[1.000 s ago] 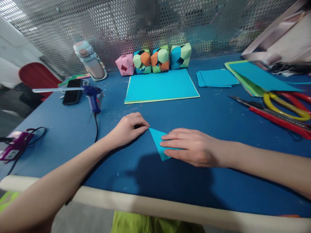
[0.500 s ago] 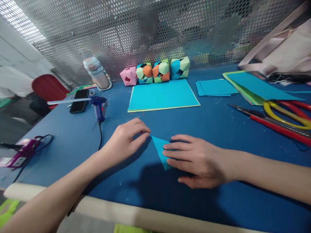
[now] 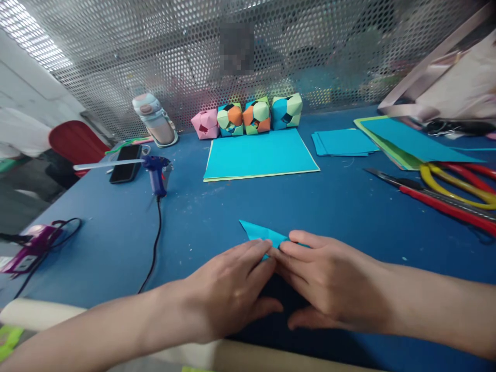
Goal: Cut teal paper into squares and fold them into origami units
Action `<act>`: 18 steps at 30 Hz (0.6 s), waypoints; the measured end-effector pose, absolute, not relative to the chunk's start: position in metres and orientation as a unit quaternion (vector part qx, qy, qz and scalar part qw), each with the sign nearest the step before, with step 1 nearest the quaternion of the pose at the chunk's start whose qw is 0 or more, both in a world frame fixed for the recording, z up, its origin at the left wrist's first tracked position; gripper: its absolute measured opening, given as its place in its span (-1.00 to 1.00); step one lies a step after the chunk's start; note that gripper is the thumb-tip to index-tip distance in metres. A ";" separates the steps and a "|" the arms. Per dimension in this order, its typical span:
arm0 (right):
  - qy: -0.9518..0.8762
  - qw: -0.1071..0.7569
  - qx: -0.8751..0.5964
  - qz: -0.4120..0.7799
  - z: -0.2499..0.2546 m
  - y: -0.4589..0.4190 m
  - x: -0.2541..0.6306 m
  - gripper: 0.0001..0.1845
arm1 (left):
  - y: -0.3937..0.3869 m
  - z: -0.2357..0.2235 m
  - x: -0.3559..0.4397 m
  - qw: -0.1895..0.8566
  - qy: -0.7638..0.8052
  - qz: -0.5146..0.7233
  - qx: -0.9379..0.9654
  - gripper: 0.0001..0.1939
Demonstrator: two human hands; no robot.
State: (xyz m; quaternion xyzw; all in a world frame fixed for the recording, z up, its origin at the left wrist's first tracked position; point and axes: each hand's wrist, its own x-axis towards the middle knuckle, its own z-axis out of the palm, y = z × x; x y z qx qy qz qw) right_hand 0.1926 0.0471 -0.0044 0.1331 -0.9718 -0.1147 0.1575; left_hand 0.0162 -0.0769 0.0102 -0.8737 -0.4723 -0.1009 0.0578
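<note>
A small folded piece of blue paper point(image 3: 258, 231) lies on the blue tabletop, its pointed corner sticking out to the upper left. My left hand point(image 3: 236, 289) has its bent fingers together on the paper's lower edge, the thumb lower and apart from them. From the other side, the fingers of my right hand point(image 3: 329, 276) press on the paper, with that thumb also spread low. The fingertips of both hands meet at the paper and cover its lower and right parts.
Large blue sheets point(image 3: 263, 155) lie ahead, with folded paper ornaments point(image 3: 257, 116) behind. A glue gun point(image 3: 157, 173), phone point(image 3: 126, 163) and bottle point(image 3: 155, 120) stand left. Smaller blue sheets point(image 3: 344, 142), a cutter point(image 3: 445, 201) and yellow-handled scissors point(image 3: 457, 186) are right.
My left hand has left the paper's upper-left corner and come down and right to its lower edge, beside my right hand. My right fingers have shifted slightly right and down.
</note>
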 end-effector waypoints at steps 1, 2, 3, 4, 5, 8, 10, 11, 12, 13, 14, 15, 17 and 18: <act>-0.971 0.165 0.132 -0.113 -0.004 0.047 0.193 -0.40 | -0.078 0.009 0.016 0.069 -0.467 -0.104 -0.875 -0.52; -0.970 0.171 0.132 -0.110 -0.005 0.047 0.192 -0.39 | -0.078 0.009 0.015 0.076 -0.462 -0.108 -0.877 -0.50; -0.970 0.175 0.132 -0.107 -0.005 0.047 0.192 -0.38 | -0.079 0.008 0.014 0.079 -0.458 -0.111 -0.878 -0.47; -0.969 0.179 0.133 -0.103 -0.006 0.047 0.192 -0.38 | -0.079 0.007 0.014 0.078 -0.458 -0.111 -0.878 -0.45; -0.969 0.180 0.133 -0.100 -0.006 0.047 0.192 -0.37 | -0.078 0.005 0.013 0.075 -0.463 -0.110 -0.876 -0.42; -0.969 0.188 0.128 -0.100 -0.008 0.047 0.193 -0.32 | -0.073 0.001 0.007 0.057 -0.514 -0.078 -0.852 -0.41; -0.967 0.196 0.125 -0.100 -0.009 0.048 0.194 -0.28 | -0.067 0.001 0.001 0.049 -0.553 -0.046 -0.831 -0.47; -0.967 0.199 0.125 -0.099 -0.009 0.048 0.194 -0.28 | -0.064 0.001 -0.003 0.049 -0.562 -0.031 -0.825 -0.51; -0.967 0.201 0.124 -0.098 -0.009 0.048 0.194 -0.28 | -0.062 0.003 -0.006 0.053 -0.568 -0.018 -0.821 -0.53; -0.967 0.201 0.124 -0.097 -0.009 0.049 0.194 -0.29 | -0.060 0.005 -0.009 0.061 -0.571 -0.012 -0.819 -0.53; -0.967 0.199 0.124 -0.097 -0.008 0.049 0.194 -0.30 | -0.059 0.007 -0.011 0.069 -0.574 -0.008 -0.816 -0.52; -0.968 0.197 0.124 -0.097 -0.008 0.049 0.194 -0.31 | -0.059 0.010 -0.012 0.078 -0.580 -0.009 -0.811 -0.52; -0.969 0.190 0.125 -0.098 -0.008 0.049 0.194 -0.31 | -0.061 0.016 -0.011 0.091 -0.590 -0.031 -0.802 -0.56; -0.969 0.187 0.127 -0.097 -0.008 0.049 0.194 -0.31 | -0.062 0.018 -0.008 0.091 -0.588 -0.053 -0.802 -0.61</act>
